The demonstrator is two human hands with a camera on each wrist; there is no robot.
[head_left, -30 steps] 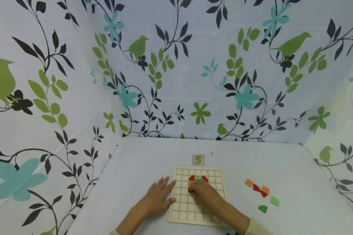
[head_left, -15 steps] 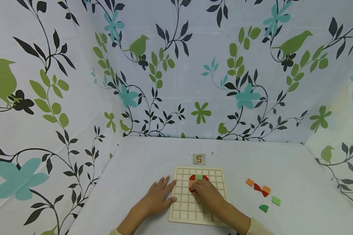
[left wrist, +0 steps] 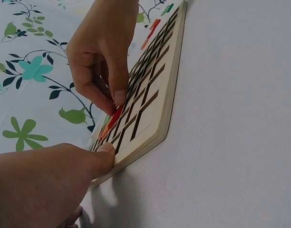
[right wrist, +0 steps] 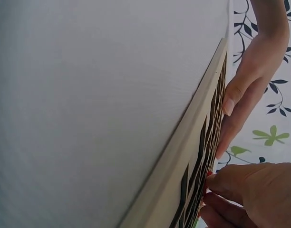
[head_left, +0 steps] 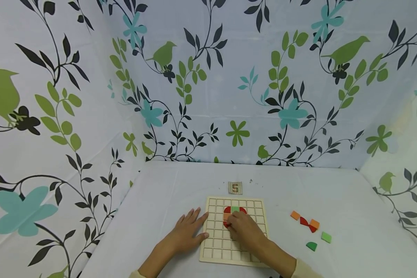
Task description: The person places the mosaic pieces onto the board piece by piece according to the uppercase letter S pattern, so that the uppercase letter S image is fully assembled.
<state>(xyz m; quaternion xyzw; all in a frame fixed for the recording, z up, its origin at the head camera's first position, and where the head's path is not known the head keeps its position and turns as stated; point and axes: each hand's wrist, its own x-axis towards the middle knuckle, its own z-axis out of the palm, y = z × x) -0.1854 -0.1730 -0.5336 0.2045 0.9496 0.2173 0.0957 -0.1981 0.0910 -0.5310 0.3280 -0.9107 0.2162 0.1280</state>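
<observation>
A square wooden board (head_left: 217, 255) with a grid of cells lies on the white table. My left hand (head_left: 183, 234) rests along its left edge, fingers spread, with the thumb on the rim. Over the middle of the grid, my right hand (head_left: 244, 229) has its thumb and fingertips together at a red quarter-round tile (left wrist: 116, 117), pinching it low in its cell. Around that spot sit an orange square tile (head_left: 227, 216), a light green tile (head_left: 234, 209) and red rounded tiles (head_left: 227, 209) at the corners. The right fingers hide part of this group.
Right of the board lie loose tiles: an orange square (head_left: 295, 215), a red one (head_left: 304, 221), another orange square (head_left: 314, 224), a light green square (head_left: 326, 237) and a dark green quarter-round (head_left: 311, 246). Behind the board is a small card (head_left: 235, 188) with an S-like pattern.
</observation>
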